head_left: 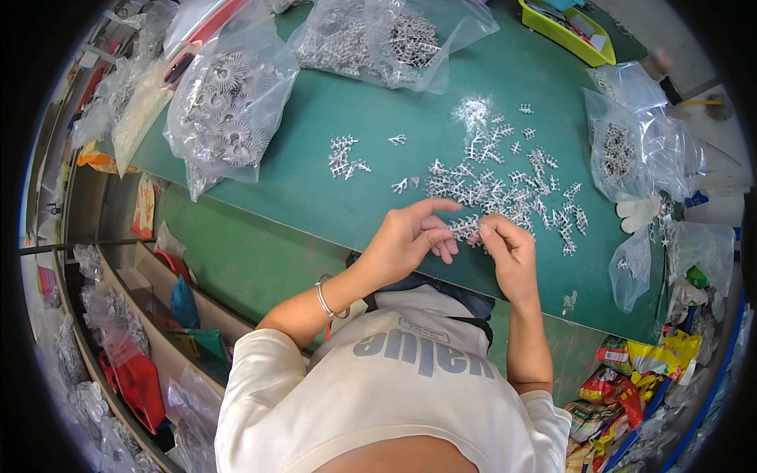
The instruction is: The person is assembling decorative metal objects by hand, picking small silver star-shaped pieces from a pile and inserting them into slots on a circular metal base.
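Observation:
Near the front edge of the green table, my right hand (511, 251) is closed, thumb and forefinger pinching a small silver branched metal piece (464, 229). Just left of that piece is my left hand (408, 238), its forefinger stretched out and its other fingers loosely bent and apart. Whether the left fingertips touch the piece is hard to tell. Beyond both hands spreads a loose pile of similar silver branched pieces (505, 193). A smaller cluster of pieces (344, 158) lies to the left, with single ones near it.
Clear plastic bags stand on the table: one with round ribbed silver parts (229, 102), one with many small parts (371, 39), another at the right (619, 150). A yellow-green tray (569, 35) sits at the back right. A white glove (637, 211) lies near the right edge.

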Tool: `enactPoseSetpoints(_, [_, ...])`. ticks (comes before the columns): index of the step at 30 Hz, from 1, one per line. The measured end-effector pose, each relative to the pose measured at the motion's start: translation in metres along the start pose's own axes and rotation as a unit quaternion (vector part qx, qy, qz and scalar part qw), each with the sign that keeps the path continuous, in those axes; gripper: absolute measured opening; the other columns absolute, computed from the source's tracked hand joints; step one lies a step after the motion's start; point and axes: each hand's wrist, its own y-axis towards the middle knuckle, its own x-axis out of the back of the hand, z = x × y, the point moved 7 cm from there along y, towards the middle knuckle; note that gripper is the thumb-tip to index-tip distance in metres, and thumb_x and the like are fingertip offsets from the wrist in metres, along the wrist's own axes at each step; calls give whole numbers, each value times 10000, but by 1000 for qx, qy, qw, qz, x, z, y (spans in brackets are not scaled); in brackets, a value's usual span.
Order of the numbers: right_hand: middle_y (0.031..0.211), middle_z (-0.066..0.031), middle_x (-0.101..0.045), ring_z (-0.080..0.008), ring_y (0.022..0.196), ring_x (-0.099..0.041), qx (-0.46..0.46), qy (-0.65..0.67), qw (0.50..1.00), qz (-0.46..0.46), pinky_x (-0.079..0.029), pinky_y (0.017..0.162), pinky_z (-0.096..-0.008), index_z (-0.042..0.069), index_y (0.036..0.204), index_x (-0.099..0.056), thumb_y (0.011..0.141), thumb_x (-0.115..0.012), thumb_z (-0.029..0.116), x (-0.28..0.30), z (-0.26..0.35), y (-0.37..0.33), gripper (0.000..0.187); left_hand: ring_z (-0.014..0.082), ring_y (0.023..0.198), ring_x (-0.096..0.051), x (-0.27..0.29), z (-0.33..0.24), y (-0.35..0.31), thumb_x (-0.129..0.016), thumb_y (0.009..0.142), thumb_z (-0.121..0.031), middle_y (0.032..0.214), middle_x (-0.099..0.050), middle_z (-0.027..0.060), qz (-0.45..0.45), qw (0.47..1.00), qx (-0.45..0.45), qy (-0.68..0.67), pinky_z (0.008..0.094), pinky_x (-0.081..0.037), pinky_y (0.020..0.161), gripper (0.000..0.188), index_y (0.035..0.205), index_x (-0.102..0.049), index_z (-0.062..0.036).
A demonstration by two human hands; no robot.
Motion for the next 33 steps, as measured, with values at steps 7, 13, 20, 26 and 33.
enactPoseSetpoints(7, [811, -44, -601, -94, 729, -553, -37, 88, 995, -18, -450, 683, -232, -15, 979, -567, 918, -528, 97, -2, -5, 0, 134, 136, 651, -606, -4, 18, 4, -506, 910, -45, 760, -625, 96, 63, 987, 74, -127, 245, -492, 620, 291, 1188, -498, 39])
enactPoseSetpoints(13, [790, -19, -604, -53, 730, -533, -12, 43, 996, -77, -427, 664, -197, -10, 1009, -595, 906, -541, 72, 18, -13, 0, 143, 114, 801, -592, 8, 2, 46, -524, 919, -105, 871, -599, 42, 41, 929, 60, -362, 226, -482, 712, 252, 1129, -542, 34])
enactPoseSetpoints(20, [768, -28, -607, -68, 707, -533, -1, -107, 994, -31, -428, 645, -209, -9, 952, -627, 876, -562, 59, 14, -3, 2, 121, 324, 1156, -509, 53, -66, 135, -431, 932, -68, 1315, -400, 286, -130, 894, -102, -416, 368, -477, 908, 380, 1265, -307, 65])
enactPoseSetpoints(26, [788, -119, -607, -236, 711, -556, 57, -267, 952, -140, -447, 642, -309, -10, 853, -628, 793, -625, 34, 56, 4, 2, 74, 261, 988, -599, 26, -49, 70, -569, 869, -91, 1093, -606, 155, 20, 983, -101, 153, 333, -479, 848, 307, 1154, -528, 17])
enactPoseSetpoints(33, [899, -145, -595, -311, 863, -533, 76, -384, 916, -85, -426, 772, -359, -31, 910, -599, 770, -634, 35, 75, 9, 31, 159, 400, 1253, -344, 104, -23, 11, -664, 770, -144, 1338, -390, 203, -284, 692, -67, 661, 537, -283, 1013, 420, 1141, -533, 3])
